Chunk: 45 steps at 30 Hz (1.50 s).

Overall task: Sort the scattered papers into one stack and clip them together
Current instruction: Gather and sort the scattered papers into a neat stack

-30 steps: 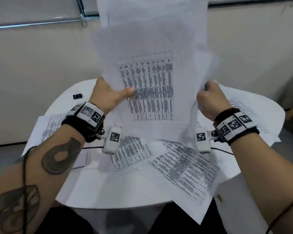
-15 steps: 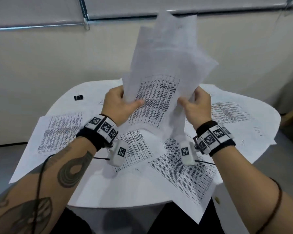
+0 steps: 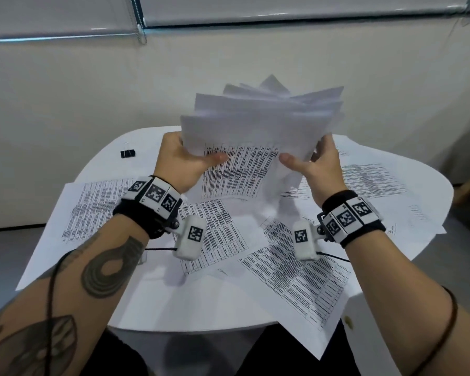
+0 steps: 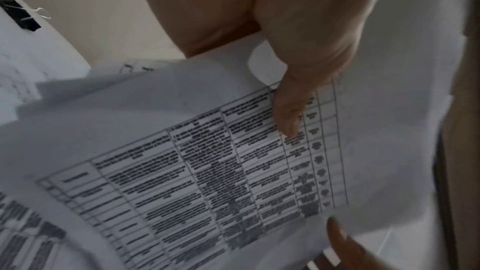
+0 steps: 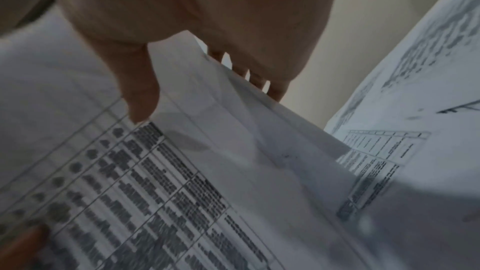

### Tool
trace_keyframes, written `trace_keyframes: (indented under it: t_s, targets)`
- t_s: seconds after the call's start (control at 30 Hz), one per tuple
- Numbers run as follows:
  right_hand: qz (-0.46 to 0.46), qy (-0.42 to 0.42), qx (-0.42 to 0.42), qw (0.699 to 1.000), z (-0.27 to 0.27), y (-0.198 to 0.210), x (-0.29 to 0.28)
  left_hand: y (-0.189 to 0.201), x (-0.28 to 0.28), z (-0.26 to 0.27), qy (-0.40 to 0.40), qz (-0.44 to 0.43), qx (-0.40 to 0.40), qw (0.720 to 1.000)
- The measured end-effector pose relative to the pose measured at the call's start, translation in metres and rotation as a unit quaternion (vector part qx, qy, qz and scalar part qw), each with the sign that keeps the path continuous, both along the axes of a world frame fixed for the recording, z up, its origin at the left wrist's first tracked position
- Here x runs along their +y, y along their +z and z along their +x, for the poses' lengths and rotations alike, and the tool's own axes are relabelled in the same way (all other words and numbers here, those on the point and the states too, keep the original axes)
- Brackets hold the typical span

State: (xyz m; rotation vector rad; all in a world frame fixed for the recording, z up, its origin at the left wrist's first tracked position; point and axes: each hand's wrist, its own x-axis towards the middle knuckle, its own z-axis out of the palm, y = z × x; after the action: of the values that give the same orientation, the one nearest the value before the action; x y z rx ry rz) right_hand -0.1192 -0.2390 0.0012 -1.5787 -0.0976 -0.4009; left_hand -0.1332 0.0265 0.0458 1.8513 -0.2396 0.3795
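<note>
Papers first: one bundle of sheets (image 3: 258, 131) is held upright over the table (image 3: 125, 302), its bottom edge bowed down near the sheets lying there. The sheets in it are fanned out of line at the top; several corners show, but how many sheets it holds cannot be counted. The front sheet carries a printed grid of text.

Two hands hold the bundle, one on each side. The left hand (image 3: 179, 161) grips the left edge, its thumb laid across the printed front and its fingers behind. The right hand (image 3: 318, 164) grips the right edge the same way, thumb on the front; in the right wrist view its fingers (image 5: 259, 81) show past the edge at the back.

At least four loose sheets lie flat on the table: one at the left (image 3: 92, 210), two overlapping in the middle (image 3: 217, 237) (image 3: 296, 278) with the nearer one hanging over the front edge, and one at the right (image 3: 377, 183). More white paper lies partly under these, so the full count is unclear.

One black binder clip (image 3: 127, 153) sits alone at the far left of the table, well apart from the bundle.
</note>
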Motion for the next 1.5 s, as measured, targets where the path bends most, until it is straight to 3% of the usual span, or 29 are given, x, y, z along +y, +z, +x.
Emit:
trace_keyframes:
  t_s: [0.2,0.43,0.53,0.6,0.7,0.83,0.97,1.03,1.1,1.17,1.27,1.4,1.5]
  targets:
    - [0.045,0.026,-0.034,0.998,0.002,0.025,-0.015,0.029,0.008,-0.003,-0.018,-0.054,-0.027,0.998]
    - [-0.082,-0.118,-0.042,0.989,0.004,0.039,0.008,0.004,-0.003,0.003,0.06,0.066,-0.047,0.995]
    - [0.003,-0.049,-0.073,0.996,-0.001,0.042,0.008,-0.004,0.001,0.005,0.078,0.026,-0.035,0.996]
    - [0.017,0.023,-0.025,0.999,-0.003,0.035,0.006,-0.012,0.005,0.006,0.081,0.022,-0.007,0.996]
    - [-0.03,0.026,0.073,0.997,-0.003,0.011,0.005,-0.027,0.005,0.0,0.059,0.107,0.078,0.989]
    - [-0.088,-0.036,0.032,0.995,-0.004,0.001,0.019,-0.029,0.003,-0.004,0.138,0.17,0.065,0.974]
    - [-0.082,-0.079,-0.076,0.991,-0.007,0.026,0.022,-0.005,-0.001,-0.006,0.203,0.071,-0.033,0.976]
    - [-0.068,-0.06,-0.107,0.99,-0.011,0.033,0.021,0.0,0.001,-0.004,0.19,0.046,-0.046,0.98]
    - [-0.056,-0.025,-0.077,0.995,-0.018,0.026,0.023,-0.009,0.002,-0.004,0.124,0.041,-0.005,0.991]
    - [-0.088,-0.02,-0.013,0.996,-0.023,0.01,0.024,-0.026,0.002,-0.009,0.088,0.096,0.02,0.991]
    - [-0.133,-0.062,0.003,0.989,-0.029,0.001,0.029,-0.038,-0.003,-0.015,0.088,0.106,-0.028,0.99]
    - [-0.06,-0.077,-0.068,0.993,-0.029,0.023,0.036,-0.016,-0.014,-0.018,0.102,-0.024,-0.069,0.992]
    - [0.01,-0.034,-0.037,0.999,-0.028,0.024,0.035,-0.009,-0.016,-0.024,0.062,-0.127,-0.044,0.989]
